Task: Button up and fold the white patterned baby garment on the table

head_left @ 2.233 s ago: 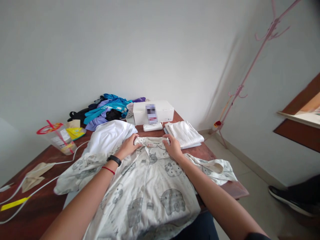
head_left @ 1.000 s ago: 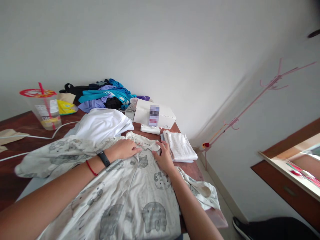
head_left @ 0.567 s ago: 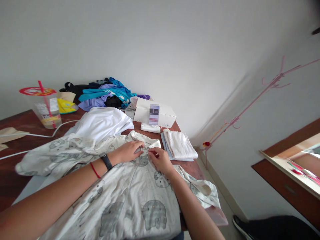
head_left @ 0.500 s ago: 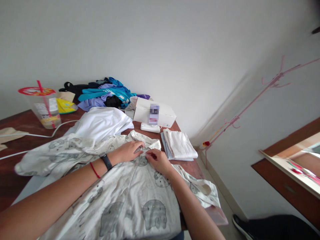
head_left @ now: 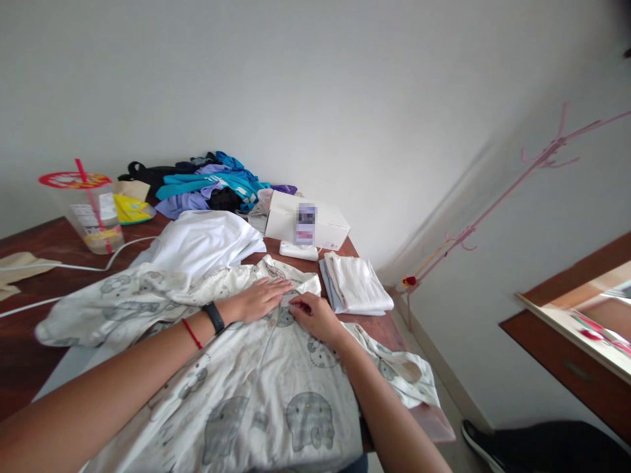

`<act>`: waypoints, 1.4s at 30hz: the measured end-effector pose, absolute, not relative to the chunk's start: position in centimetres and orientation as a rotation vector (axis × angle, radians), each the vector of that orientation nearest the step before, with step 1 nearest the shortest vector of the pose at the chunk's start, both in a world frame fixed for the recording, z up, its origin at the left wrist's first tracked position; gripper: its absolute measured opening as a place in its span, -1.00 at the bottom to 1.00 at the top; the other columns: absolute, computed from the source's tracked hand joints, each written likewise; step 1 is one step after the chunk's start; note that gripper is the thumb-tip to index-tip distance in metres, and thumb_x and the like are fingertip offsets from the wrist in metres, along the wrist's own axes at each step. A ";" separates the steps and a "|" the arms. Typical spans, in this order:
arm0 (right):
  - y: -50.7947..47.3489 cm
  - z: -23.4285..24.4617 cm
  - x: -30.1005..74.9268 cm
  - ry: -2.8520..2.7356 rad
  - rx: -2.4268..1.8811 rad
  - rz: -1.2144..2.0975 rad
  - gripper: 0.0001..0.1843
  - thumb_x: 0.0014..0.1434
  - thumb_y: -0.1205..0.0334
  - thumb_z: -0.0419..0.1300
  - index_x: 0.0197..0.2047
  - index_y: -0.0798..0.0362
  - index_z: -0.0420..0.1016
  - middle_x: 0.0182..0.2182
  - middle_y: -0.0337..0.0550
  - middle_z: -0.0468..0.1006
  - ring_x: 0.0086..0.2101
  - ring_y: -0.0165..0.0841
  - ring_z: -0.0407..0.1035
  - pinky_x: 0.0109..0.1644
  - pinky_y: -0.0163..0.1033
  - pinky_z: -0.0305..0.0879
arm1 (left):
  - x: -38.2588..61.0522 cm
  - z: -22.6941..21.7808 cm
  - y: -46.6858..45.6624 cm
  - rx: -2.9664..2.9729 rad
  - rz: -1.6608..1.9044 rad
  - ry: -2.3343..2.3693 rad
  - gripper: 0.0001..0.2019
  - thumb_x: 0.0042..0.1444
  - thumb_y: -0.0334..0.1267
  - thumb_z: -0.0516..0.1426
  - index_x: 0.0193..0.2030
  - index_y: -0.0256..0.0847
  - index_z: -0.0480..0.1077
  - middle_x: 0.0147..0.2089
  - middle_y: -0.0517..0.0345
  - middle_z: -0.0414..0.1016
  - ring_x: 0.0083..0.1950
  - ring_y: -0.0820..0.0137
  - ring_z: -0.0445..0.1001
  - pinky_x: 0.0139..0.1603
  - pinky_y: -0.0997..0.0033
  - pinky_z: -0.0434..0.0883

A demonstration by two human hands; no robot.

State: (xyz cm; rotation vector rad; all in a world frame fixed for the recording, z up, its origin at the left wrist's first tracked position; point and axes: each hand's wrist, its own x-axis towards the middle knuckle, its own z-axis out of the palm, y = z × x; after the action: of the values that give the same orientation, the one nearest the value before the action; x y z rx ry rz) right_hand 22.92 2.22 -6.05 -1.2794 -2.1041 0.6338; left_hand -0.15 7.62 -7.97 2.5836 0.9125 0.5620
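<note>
Apparently steadying the Hello Kitty-print collared shirt (head_left: 256, 387) lying before the white box (head_left: 331, 225), the left hand (head_left: 259, 300) is resting flat on it; the right hand (head_left: 318, 319) is touching it, half-curled, grip unclear.

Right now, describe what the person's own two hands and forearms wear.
Both forearms show without sleeves, and both hands are gloveless. Above the left hand, the wrist wears a black band, with a thin red cord farther up the forearm. The right hand and its wrist show no band or jewellery.
</note>
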 end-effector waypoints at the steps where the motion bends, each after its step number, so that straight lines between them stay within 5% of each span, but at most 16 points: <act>1: 2.2 -6.0 22.9 -2.099 -1.279 0.637 -0.76 0.24 0.23 0.26 -0.04 0.01 0.65 -0.25 -0.15 0.62 -0.27 -0.33 0.48 -0.17 -0.27 0.38 | -0.2 -7.8 7.8 2.531 0.636 0.887 -0.53 0.39 -0.34 -0.06 0.39 -0.09 0.29 0.43 0.07 0.32 0.45 0.26 0.26 0.44 0.18 0.17; 6: 2.1 -6.0 23.0 -2.097 -1.273 0.628 -0.77 0.25 0.21 0.25 -0.05 0.00 0.65 -0.27 -0.16 0.61 -0.29 -0.33 0.48 -0.19 -0.28 0.38 | 0.0 -7.2 7.9 2.443 0.821 0.842 -0.62 0.21 -0.38 0.14 0.17 -0.18 0.41 0.19 0.00 0.52 0.21 0.26 0.48 0.27 0.29 0.37; 11: 2.2 -6.1 23.0 -2.095 -1.267 0.640 -0.76 0.25 0.21 0.25 -0.04 -0.02 0.65 -0.23 -0.16 0.62 -0.28 -0.34 0.48 -0.18 -0.28 0.38 | 0.1 -6.9 7.8 2.456 0.834 0.827 -0.82 0.18 -0.29 0.24 -0.08 -0.20 0.50 -0.03 0.04 0.51 0.03 0.26 0.51 0.10 0.33 0.41; 42: 1.9 -6.5 22.0 -2.151 -1.330 0.439 -0.80 0.29 0.25 0.23 -0.07 -0.01 0.65 -0.24 -0.15 0.57 -0.28 -0.33 0.48 -0.13 -0.27 0.38 | 0.0 -7.1 7.9 2.586 0.873 0.807 -0.75 0.22 -0.01 0.27 -0.11 -0.12 0.60 -0.05 0.05 0.55 0.04 0.23 0.52 0.09 0.28 0.40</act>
State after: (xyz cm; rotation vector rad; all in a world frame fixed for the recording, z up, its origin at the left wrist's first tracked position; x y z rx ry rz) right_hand 22.03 1.94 -6.51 -1.3301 -2.1513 0.4391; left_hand -0.05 7.91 -7.09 2.5862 0.8073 0.8729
